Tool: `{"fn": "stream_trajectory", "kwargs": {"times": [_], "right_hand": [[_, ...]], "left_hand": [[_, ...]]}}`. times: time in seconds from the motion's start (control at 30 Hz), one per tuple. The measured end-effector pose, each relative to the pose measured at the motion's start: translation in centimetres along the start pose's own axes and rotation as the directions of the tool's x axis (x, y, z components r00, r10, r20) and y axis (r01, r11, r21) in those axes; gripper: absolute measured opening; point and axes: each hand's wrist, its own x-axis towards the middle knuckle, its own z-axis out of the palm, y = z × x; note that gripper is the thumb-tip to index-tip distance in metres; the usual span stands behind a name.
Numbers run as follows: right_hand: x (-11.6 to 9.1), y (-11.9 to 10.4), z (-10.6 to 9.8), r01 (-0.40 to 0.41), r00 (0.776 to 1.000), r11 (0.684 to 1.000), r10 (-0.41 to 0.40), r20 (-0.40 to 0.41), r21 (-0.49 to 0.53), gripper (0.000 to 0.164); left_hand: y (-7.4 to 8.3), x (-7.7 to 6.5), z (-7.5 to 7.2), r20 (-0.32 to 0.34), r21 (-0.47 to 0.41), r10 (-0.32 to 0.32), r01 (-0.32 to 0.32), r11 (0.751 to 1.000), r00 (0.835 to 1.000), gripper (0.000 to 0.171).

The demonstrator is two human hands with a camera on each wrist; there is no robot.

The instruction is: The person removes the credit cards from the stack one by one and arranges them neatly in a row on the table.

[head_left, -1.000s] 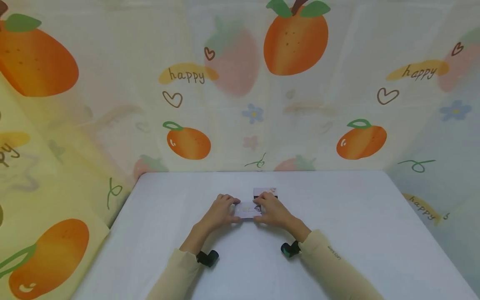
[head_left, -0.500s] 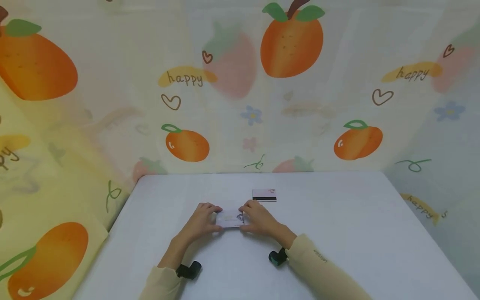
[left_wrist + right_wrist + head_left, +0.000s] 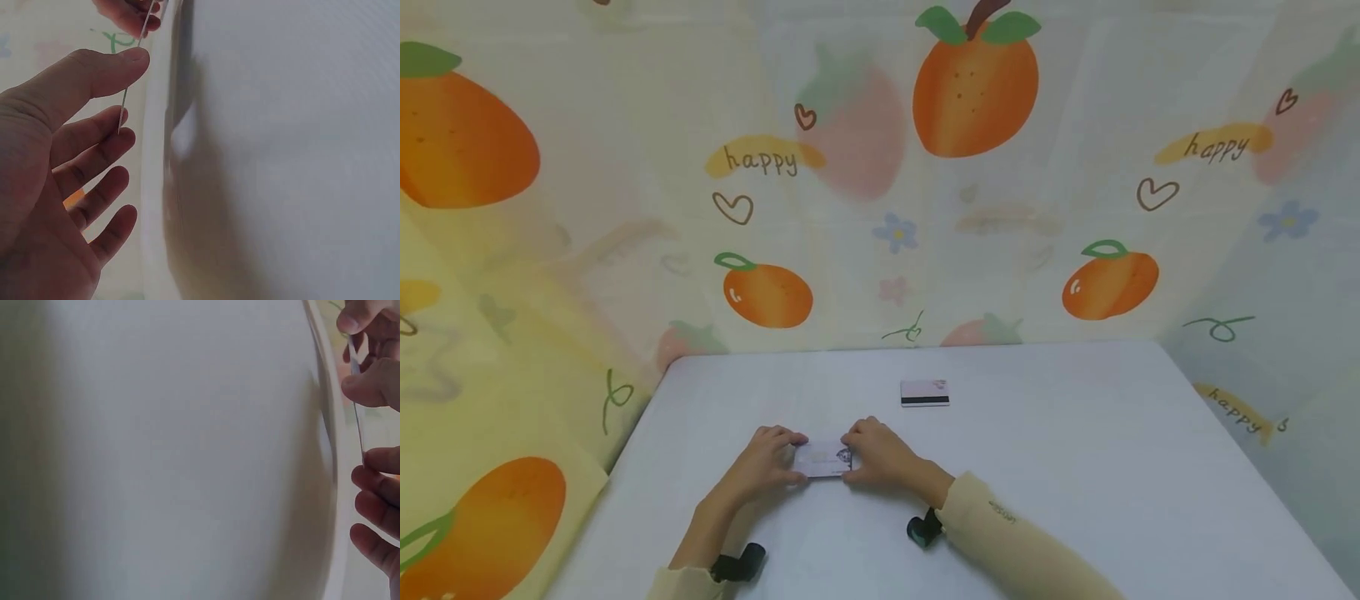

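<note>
A pale card [image 3: 822, 459] with a small dark picture at its right end is held level between both hands in the head view. My left hand [image 3: 765, 460] pinches its left end, thumb on the near edge and fingers at the far edge. At the other end my right hand [image 3: 883, 457] pinches it the same way. Both wrist views show the card edge-on as a thin line, the card [image 3: 129, 87] clear of the table surface. Behind the hands, a second card [image 3: 925, 393] with a black stripe lies flat on the table.
The white table [image 3: 1037, 500] spreads out on all sides of the hands. A fruit-printed cloth [image 3: 850, 250] hangs along its far edge, and similar cloth covers the left and right sides. Each wrist wears a small black camera [image 3: 923, 528].
Both hands have carried the pale card left and nearer, away from the striped card. The striped card, partly covered by the right hand before, is now fully visible.
</note>
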Motion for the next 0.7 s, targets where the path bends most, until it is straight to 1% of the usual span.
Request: {"fn": "stream_trajectory", "kwargs": {"times": [0.03,0.17,0.4,0.53,0.7], "right_hand": [[0.1,-0.2,0.0,0.005,1.000,1.000,-0.005,0.001,-0.005,0.052],[0.7,-1.3,0.1,0.027,1.000,0.998,-0.027,0.007,-0.048,0.052],[2.0,-3.6,1.3,0.018,0.998,0.996,-0.013,0.059,-0.088,0.051],[2.7,-4.7,1.9,0.023,0.997,0.992,-0.014,0.071,-0.120,0.050],[3.8,-6.2,1.7,0.029,0.997,0.987,-0.018,0.070,-0.157,0.048]], "left_hand": [[-0.2,-0.2,-0.1,0.002,0.014,-0.002,0.002,1.000,1.000,0.052],[-1.0,-0.9,-0.3,0.019,0.008,-0.046,0.046,0.999,0.999,0.053],[-2.6,-2.6,-0.8,0.052,-0.014,-0.114,0.115,0.993,0.992,0.056],[-3.4,-3.4,-1.3,0.070,-0.037,-0.142,0.145,0.989,0.987,0.056],[-4.7,-3.9,-2.2,0.086,-0.053,-0.173,0.177,0.983,0.981,0.054]]}}
